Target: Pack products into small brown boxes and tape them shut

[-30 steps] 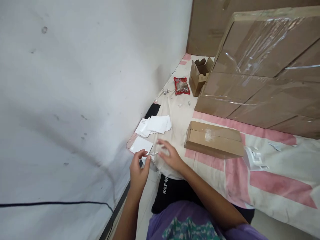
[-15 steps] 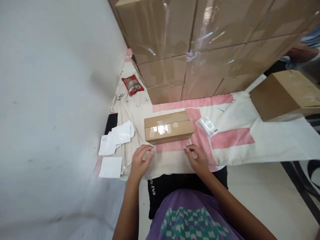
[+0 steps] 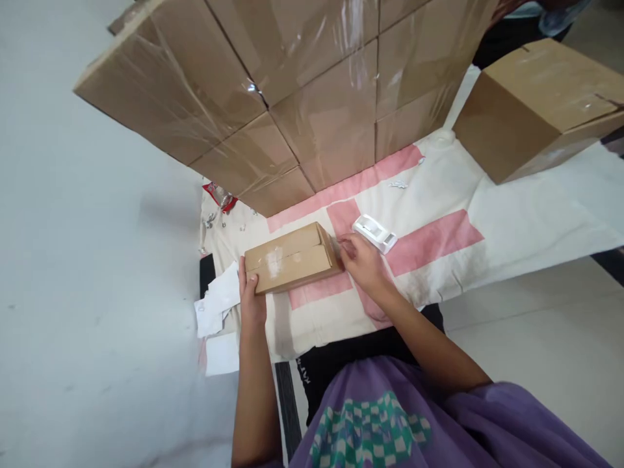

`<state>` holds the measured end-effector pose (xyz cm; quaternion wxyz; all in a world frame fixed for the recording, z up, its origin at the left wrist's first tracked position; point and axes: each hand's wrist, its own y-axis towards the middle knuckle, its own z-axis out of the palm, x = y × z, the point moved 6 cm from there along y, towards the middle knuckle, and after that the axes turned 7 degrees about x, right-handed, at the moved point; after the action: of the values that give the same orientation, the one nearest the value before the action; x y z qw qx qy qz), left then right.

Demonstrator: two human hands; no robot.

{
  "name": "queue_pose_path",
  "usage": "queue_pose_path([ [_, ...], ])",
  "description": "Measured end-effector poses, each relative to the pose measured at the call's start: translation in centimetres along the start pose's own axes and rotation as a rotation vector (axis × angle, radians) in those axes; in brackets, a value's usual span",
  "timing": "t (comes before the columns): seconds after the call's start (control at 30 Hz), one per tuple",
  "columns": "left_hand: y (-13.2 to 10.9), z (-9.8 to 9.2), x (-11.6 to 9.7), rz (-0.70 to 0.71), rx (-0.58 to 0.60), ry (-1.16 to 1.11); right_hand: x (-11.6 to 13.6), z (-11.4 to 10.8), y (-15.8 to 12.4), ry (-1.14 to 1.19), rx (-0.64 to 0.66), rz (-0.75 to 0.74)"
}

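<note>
A small cardboard box (image 3: 292,253) with shiny clear tape on top lies slightly turned on the cloth-covered table. My left hand (image 3: 249,289) grips its left end, thumb on the near top edge and fingers along the side. At the opposite end, my right hand (image 3: 359,257) has its fingers bent closed against the end face; the fingertips are partly hidden. Just beyond that hand sits a white plastic object (image 3: 375,233) with a small dark patch at one end.
Large taped cardboard boxes (image 3: 312,110) stand stacked behind. Another carton (image 3: 531,117) is at the right. White paper sheets (image 3: 221,296) lie left, near the wall (image 3: 97,260). A red packet (image 3: 220,196) shows beside the stack. Part of another person (image 3: 550,10) appears top right.
Both hands have moved from in front of the small box onto its ends. The box now sits at a more slanted angle, and the camera view has turned.
</note>
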<state>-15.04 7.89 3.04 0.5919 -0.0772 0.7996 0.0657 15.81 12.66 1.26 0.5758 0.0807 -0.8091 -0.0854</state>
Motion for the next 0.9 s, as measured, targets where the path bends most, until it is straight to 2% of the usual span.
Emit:
queue_pose_path([
  [0.23, 0.1, 0.0, 0.2, 0.023, 0.011, 0.041, -0.2, 0.6, -0.4, 0.102, -0.042, -0.014],
  [0.5, 0.2, 0.1, 0.3, 0.010, 0.015, 0.065, -0.1, 1.4, 0.1, 0.075, 0.033, -0.093],
  [0.6, 0.2, 0.2, 0.3, -0.001, -0.003, -0.015, -0.3, 1.4, -0.1, 0.078, 0.038, -0.111],
  [0.8, 0.2, 0.5, 0.2, -0.059, -0.072, -0.272, -0.8, 1.2, -0.9, 0.112, -0.040, -0.132],
  [0.9, 0.2, 0.5, 0.3, -0.078, -0.096, -0.378, -1.0, 1.1, -0.2, 0.155, 0.033, -0.117],
])
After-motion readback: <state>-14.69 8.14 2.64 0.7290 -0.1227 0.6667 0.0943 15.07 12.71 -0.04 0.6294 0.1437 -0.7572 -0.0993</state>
